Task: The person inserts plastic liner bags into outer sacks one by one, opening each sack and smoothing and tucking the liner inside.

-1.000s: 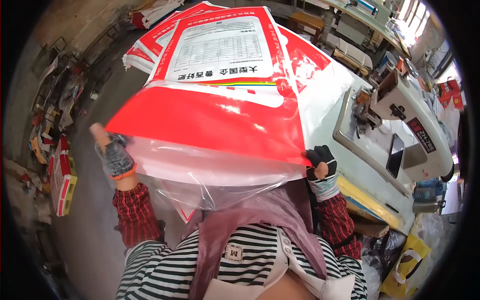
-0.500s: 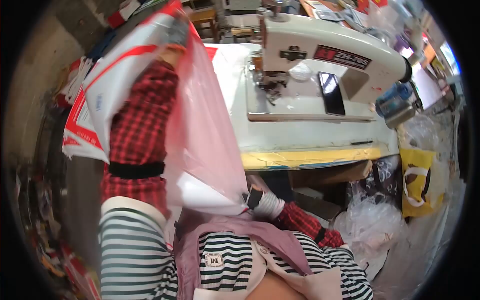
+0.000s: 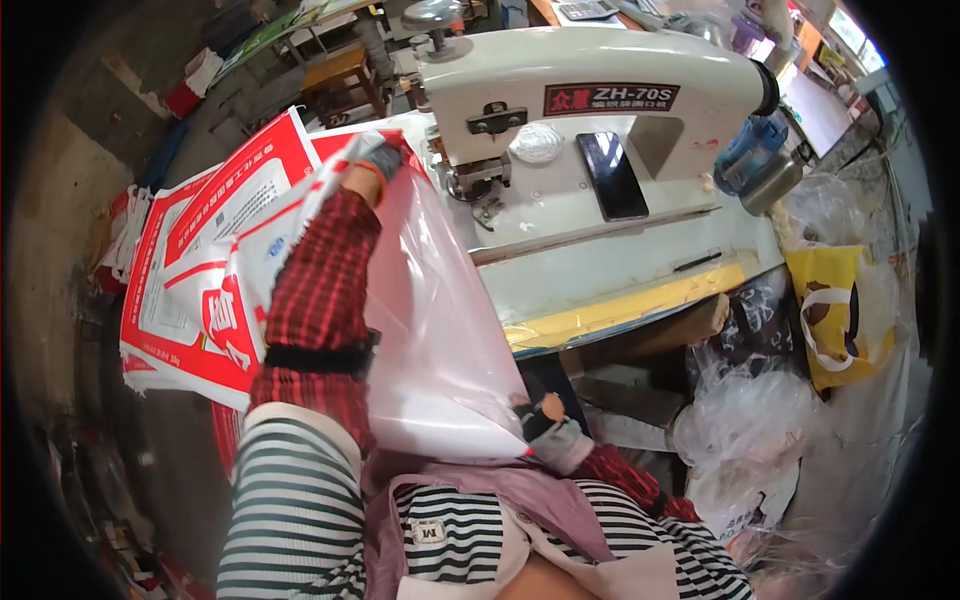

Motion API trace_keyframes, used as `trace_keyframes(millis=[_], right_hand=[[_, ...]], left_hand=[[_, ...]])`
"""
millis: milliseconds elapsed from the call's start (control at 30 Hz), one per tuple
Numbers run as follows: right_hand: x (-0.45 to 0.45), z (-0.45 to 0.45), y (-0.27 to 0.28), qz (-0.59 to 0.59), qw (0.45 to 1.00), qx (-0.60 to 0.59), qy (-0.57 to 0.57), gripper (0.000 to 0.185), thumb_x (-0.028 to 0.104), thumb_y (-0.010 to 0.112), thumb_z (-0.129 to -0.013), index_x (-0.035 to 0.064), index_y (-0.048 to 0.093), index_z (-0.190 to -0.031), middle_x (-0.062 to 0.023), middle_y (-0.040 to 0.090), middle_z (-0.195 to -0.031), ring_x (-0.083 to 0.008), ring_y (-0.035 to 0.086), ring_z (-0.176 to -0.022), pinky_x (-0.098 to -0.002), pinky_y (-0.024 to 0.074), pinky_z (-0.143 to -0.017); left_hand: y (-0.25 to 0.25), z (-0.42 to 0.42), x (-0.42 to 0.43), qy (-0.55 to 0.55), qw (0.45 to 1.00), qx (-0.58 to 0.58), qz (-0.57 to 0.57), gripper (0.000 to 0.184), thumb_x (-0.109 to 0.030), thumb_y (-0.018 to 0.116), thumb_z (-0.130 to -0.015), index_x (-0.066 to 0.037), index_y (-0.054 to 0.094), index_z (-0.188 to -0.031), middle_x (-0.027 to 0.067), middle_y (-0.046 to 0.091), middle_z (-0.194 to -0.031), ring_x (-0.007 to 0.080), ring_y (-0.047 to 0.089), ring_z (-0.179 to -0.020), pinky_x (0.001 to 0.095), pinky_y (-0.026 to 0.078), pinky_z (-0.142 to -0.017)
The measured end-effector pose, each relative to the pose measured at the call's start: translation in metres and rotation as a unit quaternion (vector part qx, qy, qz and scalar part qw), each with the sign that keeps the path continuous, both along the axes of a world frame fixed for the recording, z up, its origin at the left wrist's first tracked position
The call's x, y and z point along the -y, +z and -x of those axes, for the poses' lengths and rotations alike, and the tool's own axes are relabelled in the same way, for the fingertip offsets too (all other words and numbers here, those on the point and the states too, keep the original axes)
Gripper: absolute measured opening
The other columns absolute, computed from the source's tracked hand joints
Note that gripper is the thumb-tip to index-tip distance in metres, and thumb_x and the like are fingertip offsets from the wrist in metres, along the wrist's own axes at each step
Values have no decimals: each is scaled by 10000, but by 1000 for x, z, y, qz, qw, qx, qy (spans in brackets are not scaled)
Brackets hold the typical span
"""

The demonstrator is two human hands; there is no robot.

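A large white woven sack (image 3: 430, 320), pinkish where light comes through it, stretches between my hands and hangs down to my lap. My left hand (image 3: 380, 158), in a grey glove, is closed on its upper edge at the front of the sewing machine. Low near my waist, my right hand (image 3: 555, 432) grips the sack's lower right corner; its glove is grey with dark fingertips. A pile of red-and-white printed sacks (image 3: 190, 270) lies beyond my left forearm. The white sewing machine (image 3: 590, 80) stands ahead, its needle area just right of my left hand.
A phone (image 3: 612, 176) and a coil of white thread (image 3: 537, 143) rest on the machine bed. Yellow tape (image 3: 630, 308) covers the table's front edge. At right are a metal bottle (image 3: 775, 185), a yellow bag (image 3: 828, 315) and clear plastic bags (image 3: 745, 430). A wooden stool (image 3: 340, 75) stands behind.
My left hand has come down from high up, lowering the sack's upper edge towards the machine. The printed sack pile shows more fully. My view has shifted, and my right hand keeps the corner.
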State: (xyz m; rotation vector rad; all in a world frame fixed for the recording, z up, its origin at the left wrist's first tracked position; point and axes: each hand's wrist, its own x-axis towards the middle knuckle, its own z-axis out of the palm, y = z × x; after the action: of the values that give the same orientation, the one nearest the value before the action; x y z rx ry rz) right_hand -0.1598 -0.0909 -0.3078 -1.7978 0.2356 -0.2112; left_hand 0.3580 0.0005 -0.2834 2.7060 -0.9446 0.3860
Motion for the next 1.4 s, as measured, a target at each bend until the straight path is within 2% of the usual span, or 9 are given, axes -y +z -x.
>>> trace_keyframes(millis=[267, 500, 800, 1133, 1167, 1200, 1267, 1300, 1400], right_hand=[[41, 43, 5, 141, 984, -84, 70, 168, 145, 515, -778, 38, 581, -667, -149, 572, -564, -279, 584, -541, -431, 409, -441], [39, 22, 12, 531, 809, -30, 251, 135, 127, 532, -725, 48, 570, -623, -149, 573, -536, -254, 589, -514, -425, 400, -405], [64, -177, 67, 491, 784, -70, 374, 190, 141, 539, -780, -8, 620, -865, -170, 658, -785, -290, 661, -722, -396, 520, -645], [59, -138, 74, 351, 915, -13, 200, 140, 118, 477, -823, 54, 556, -920, -173, 620, -812, -316, 635, -721, -427, 499, -601], [50, -144, 51, 205, 956, -109, 181, 692, 117, 461, -778, 63, 200, -1417, -256, 606, -794, -379, 600, -752, -432, 457, -654], [47, -141, 44, 206, 956, -108, 180, 692, 117, 461, -778, 63, 200, -1417, -256, 606, -794, -379, 600, -752, -432, 457, -654], [48, -135, 41, 493, 828, -40, 265, 117, 98, 461, -815, 36, 553, -850, -183, 623, -756, -328, 638, -712, -431, 503, -598], [45, -136, 55, 329, 923, -65, 189, 713, 109, 431, -788, 76, 138, -1436, -261, 601, -800, -369, 597, -716, -419, 452, -640], [41, -130, 47, 317, 929, -99, 162, 720, 113, 425, -792, 97, 116, -1443, -264, 598, -795, -362, 597, -712, -406, 458, -644]], left_hand=[[-113, 154, 41, -23, 985, -118, -124, 283, -261, 395, -892, -88, 581, -1016, 167, 589, -997, 309, 576, -925, 390, 454, -763], [-61, 54, 70, 29, 985, -87, -145, 278, -281, 433, -876, -96, 613, -982, 157, 620, -906, 312, 607, -847, 390, 476, -706], [31, 161, -155, 24, 775, -255, -578, 275, -304, 519, -823, -88, 629, -954, 152, 643, -798, 316, 636, -754, 404, 497, -633], [101, 349, -94, -85, 902, -288, -311, 458, -297, 716, -686, -8, 555, -1003, 185, 591, -732, 326, 614, -726, 413, 497, -617], [98, 356, -78, -85, 903, -287, -310, 458, -297, 716, -686, -8, 555, -1003, 185, 591, -732, 326, 614, -726, 413, 497, -617], [94, 365, -64, -152, 896, -355, -220, 452, -333, 701, -709, -11, 567, -996, 179, 586, -771, 310, 600, -754, 392, 485, -657], [89, 375, -41, -279, 838, -469, -29, 457, -405, 671, -756, -15, 593, -981, 168, 576, -849, 279, 573, -809, 350, 462, -739], [95, 377, -34, -282, 809, -477, -195, 497, -435, 668, -757, -4, 587, -991, 163, 574, -815, 303, 573, -809, 370, 459, -758], [96, 356, -55, -352, 779, -451, -257, 519, -446, 669, -752, 16, 613, -981, 205, 624, -909, 324, 599, -842, 376, 460, -778]])
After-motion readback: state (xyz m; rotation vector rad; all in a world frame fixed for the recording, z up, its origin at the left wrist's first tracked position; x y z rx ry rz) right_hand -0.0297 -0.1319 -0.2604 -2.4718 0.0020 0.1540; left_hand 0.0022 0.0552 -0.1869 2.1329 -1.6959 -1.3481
